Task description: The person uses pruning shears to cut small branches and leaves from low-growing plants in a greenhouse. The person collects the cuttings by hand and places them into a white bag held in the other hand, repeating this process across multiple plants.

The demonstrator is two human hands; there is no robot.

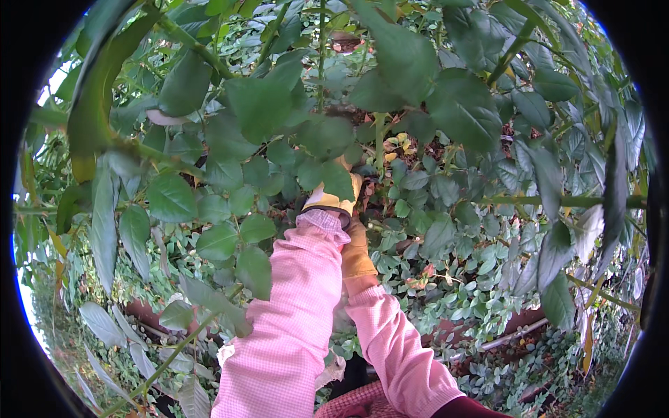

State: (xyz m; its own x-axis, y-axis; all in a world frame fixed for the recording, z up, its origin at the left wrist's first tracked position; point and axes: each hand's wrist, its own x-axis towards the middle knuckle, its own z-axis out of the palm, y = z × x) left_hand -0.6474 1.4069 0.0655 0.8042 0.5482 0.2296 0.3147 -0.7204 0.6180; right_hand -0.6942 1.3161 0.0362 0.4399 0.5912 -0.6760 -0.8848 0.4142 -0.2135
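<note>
Both my arms, in pink checked sleeves, reach forward into a dense rose bush. My left hand (328, 198), in a pale yellow glove with a dark cuff, is partly covered by green rose leaves (337, 180). Just below and to its right, my right hand (358, 250) wears a tan work glove and passes under the left wrist. The fingers of both hands are hidden, so what they hold cannot be seen. A thick green rose stem (380, 141) rises close beyond the gloves, with yellowed leaves (400, 143) and brown litter around its base.
Large leaves (261, 107) hang near the camera across the upper view. Thorny stems cross at the left (172, 334) and right (569, 201). A pale pipe (515, 334) lies low on the right, beside a reddish-brown edge (449, 330). Low foliage surrounds my arms.
</note>
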